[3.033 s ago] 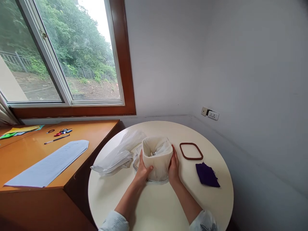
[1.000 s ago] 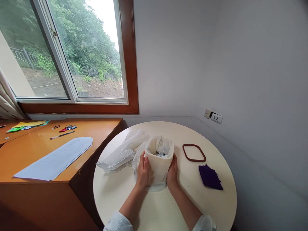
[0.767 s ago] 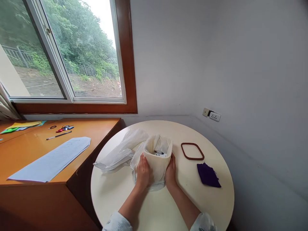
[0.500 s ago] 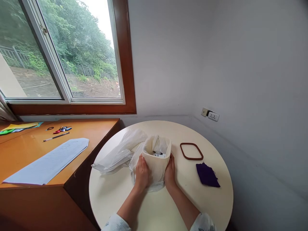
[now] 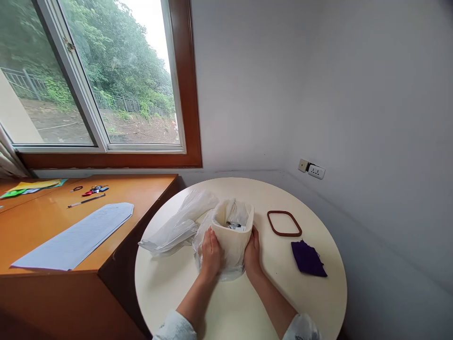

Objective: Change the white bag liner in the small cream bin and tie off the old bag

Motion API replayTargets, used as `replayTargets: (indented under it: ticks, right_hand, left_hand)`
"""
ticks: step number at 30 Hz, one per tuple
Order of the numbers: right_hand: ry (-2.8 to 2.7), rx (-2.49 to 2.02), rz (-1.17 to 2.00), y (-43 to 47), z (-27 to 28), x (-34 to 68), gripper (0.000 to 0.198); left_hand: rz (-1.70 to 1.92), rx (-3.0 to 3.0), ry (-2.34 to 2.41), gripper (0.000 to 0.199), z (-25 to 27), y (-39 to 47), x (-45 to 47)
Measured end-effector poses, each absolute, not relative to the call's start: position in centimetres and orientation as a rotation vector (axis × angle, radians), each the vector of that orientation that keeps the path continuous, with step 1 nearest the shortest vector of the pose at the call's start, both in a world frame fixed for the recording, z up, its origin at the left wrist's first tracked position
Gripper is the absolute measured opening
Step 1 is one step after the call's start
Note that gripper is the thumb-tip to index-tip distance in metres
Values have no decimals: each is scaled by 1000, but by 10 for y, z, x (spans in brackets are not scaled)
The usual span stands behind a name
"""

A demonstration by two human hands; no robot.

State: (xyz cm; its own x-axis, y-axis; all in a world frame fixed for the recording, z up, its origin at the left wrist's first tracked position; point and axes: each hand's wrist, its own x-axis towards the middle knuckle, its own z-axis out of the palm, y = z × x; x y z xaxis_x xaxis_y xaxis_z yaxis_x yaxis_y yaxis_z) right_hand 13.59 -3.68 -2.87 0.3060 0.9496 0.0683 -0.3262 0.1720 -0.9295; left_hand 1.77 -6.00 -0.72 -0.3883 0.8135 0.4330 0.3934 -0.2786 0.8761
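Observation:
A small cream trash bin [image 5: 234,245] stands upright on the round table, with a thin translucent plastic bag [image 5: 177,226] over and around it. Much of the bag spreads loosely to the left. Inside the bin lies something small, white and dark, that I cannot make out. My left hand [image 5: 211,255] presses on the bin's near left side, over the bag, fingers together. Against the right side lies my right hand [image 5: 252,252], its fingertips partly hidden behind the wall. To the right are a brown rounded-square ring [image 5: 299,225] and a folded dark purple cloth [image 5: 308,259].
The round cream table [image 5: 318,302] stands near a wall with a socket [image 5: 316,171]. On the left, an orange-brown desk [image 5: 148,193] carries paper sheets [image 5: 78,238], a pen [image 5: 87,201], scissors [image 5: 95,190] and coloured papers [image 5: 33,185]. Above it is a window [image 5: 134,75].
The whole view has shifted slightly, so things appear a little further right. Both hands keep the same hold on the bin and bag.

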Motion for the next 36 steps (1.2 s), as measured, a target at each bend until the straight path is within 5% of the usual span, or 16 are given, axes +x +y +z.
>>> replayTargets:
  ticks: [29,36]
  right_hand:
    - [-809,-957,1016,-42,-10,146,45]
    - [-838,-912,1006,-48,-3,144,43]
  left_hand:
    - [2066,1277,1634,23,39,-64,-2]
    - [1686,1620,1399,30,84,-33,-11]
